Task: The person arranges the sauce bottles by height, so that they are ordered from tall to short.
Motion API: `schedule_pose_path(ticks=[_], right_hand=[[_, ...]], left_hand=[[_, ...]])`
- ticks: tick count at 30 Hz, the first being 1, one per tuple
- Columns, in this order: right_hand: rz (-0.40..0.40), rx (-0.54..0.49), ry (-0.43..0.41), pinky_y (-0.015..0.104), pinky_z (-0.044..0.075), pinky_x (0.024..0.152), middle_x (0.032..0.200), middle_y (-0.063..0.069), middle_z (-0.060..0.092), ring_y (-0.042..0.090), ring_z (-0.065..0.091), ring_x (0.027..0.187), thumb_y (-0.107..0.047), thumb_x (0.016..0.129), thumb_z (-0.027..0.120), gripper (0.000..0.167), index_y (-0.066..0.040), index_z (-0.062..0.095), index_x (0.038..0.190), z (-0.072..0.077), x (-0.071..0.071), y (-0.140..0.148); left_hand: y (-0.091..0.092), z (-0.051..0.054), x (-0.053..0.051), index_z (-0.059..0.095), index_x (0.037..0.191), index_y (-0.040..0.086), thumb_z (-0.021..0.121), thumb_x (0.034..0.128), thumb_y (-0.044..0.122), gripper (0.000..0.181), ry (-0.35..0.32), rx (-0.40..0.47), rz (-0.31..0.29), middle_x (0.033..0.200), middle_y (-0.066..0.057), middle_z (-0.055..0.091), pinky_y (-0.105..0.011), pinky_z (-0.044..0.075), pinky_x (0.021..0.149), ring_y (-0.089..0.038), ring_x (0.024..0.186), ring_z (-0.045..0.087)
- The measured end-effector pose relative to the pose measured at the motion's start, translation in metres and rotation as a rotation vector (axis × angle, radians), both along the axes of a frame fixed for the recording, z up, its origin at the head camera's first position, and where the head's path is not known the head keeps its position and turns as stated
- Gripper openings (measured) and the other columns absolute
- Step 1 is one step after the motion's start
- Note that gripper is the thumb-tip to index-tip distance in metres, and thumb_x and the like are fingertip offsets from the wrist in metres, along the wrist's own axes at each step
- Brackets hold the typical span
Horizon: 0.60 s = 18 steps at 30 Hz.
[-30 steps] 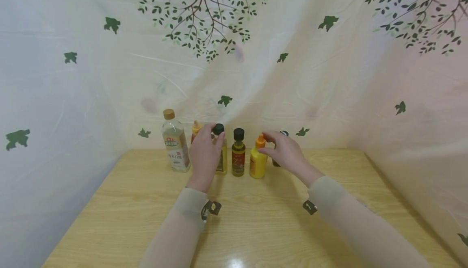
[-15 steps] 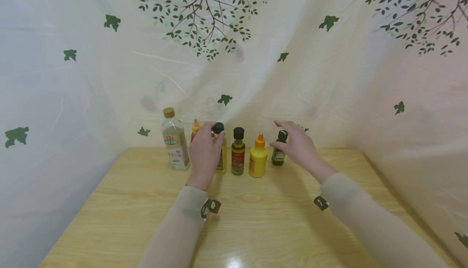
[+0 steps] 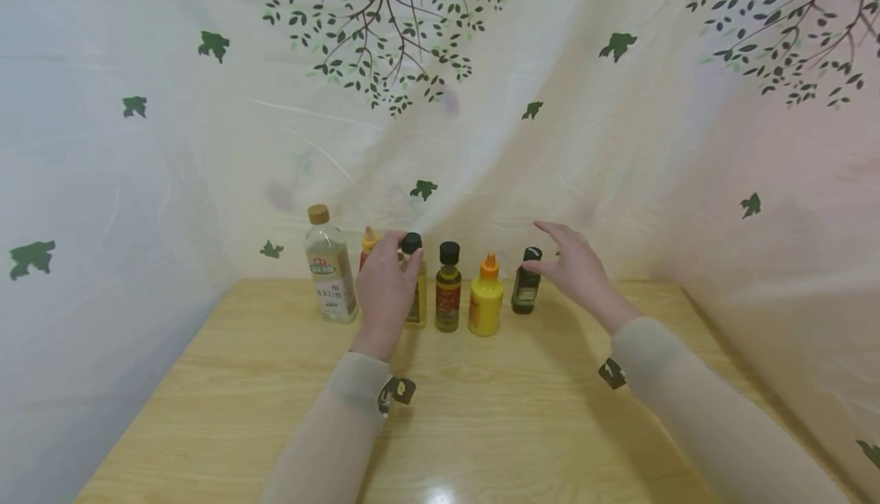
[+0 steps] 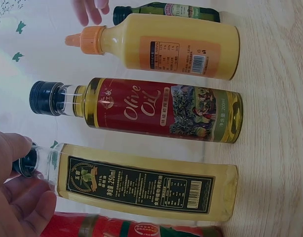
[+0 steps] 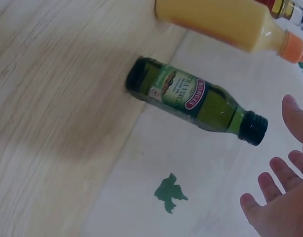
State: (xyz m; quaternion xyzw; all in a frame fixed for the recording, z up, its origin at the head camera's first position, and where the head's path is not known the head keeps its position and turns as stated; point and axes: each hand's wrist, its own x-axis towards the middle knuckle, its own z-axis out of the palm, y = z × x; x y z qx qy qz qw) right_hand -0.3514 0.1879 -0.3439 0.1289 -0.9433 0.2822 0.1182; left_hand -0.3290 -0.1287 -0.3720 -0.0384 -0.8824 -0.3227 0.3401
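My left hand [image 3: 387, 294] pinches the dark cap of a clear, square-sided bottle of yellow oil [image 4: 146, 182], which stands upright on the table. Part of that bottle is hidden behind the hand in the head view. My right hand [image 3: 576, 269] is held with fingers spread, apart from a small green olive oil bottle [image 5: 191, 98] with a black cap. Between the hands stand a red-labelled olive oil bottle [image 4: 161, 111] and a yellow squeeze bottle [image 3: 485, 305] with an orange nozzle.
A tall clear bottle [image 3: 330, 275] with a brown cap ends the row on the left. Behind my left hand a red squeeze bottle [image 3: 367, 244] partly shows. The wooden table [image 3: 474, 412] meets a leaf-printed curtain [image 3: 619, 153] close behind the bottles.
My right hand has left the yellow squeeze bottle's nozzle and moved right, past the front of the small green bottle, with its fingers spreading. The left hand stays at the cap.
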Motion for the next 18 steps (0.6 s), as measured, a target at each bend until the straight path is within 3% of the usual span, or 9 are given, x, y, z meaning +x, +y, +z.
schedule_pose_path(ticks=[8, 18], right_hand=[[0.000, -0.052, -0.059, 0.068, 0.034, 0.125, 0.170, 0.022, 0.044, 0.050, 0.041, 0.153, -0.029, 0.103, 0.082, 0.088, -0.006, 0.033, 0.172, -0.008, -0.011, 0.008], [0.012, -0.114, -0.140, 0.068, 0.037, 0.122, 0.167, 0.025, 0.046, 0.048, 0.043, 0.153, -0.032, 0.106, 0.078, 0.086, -0.006, 0.031, 0.172, -0.022, -0.017, 0.010]], left_hand=[[-0.001, -0.001, 0.000, 0.069, 0.132, 0.010, 0.078, 0.1064, 0.032, 0.035, -0.006, -0.001, -0.003, 0.123, -0.009, 0.078, -0.046, 0.063, 0.082, -0.026, 0.101, 0.076], [-0.001, 0.000, 0.000, 0.069, 0.133, 0.010, 0.079, 0.1056, 0.031, 0.036, 0.007, -0.002, -0.003, 0.122, -0.009, 0.078, -0.047, 0.063, 0.080, -0.026, 0.101, 0.076]])
